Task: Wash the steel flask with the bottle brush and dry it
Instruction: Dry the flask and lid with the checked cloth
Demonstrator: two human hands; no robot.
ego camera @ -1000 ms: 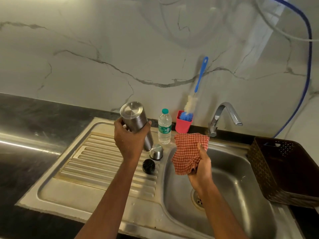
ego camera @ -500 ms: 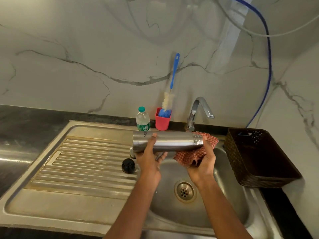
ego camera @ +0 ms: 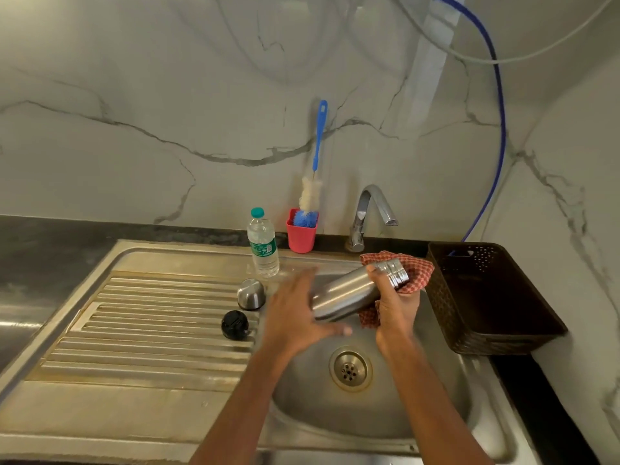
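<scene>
The right grip (ego camera: 396, 305) holds the steel flask (ego camera: 345, 293) near its neck, with a red checked cloth (ego camera: 417, 271) bunched under it. The left grip (ego camera: 295, 312) is open, with straight fingers, by the flask's bottom end, and looks blurry. The flask lies tilted above the sink bowl (ego camera: 385, 414). The bottle brush (ego camera: 313, 196) stands in a red cup (ego camera: 301, 238) by the wall. A steel cap (ego camera: 251, 293) and a black lid (ego camera: 235, 324) sit on the draining board (ego camera: 151, 313).

Soft, even indoor light, with a pale sheen on the wall (ego camera: 167, 78) and sink (ego camera: 151, 330) — left hand (ego camera: 295, 313) motion-blurred, edges bowed by the wide lens.
</scene>
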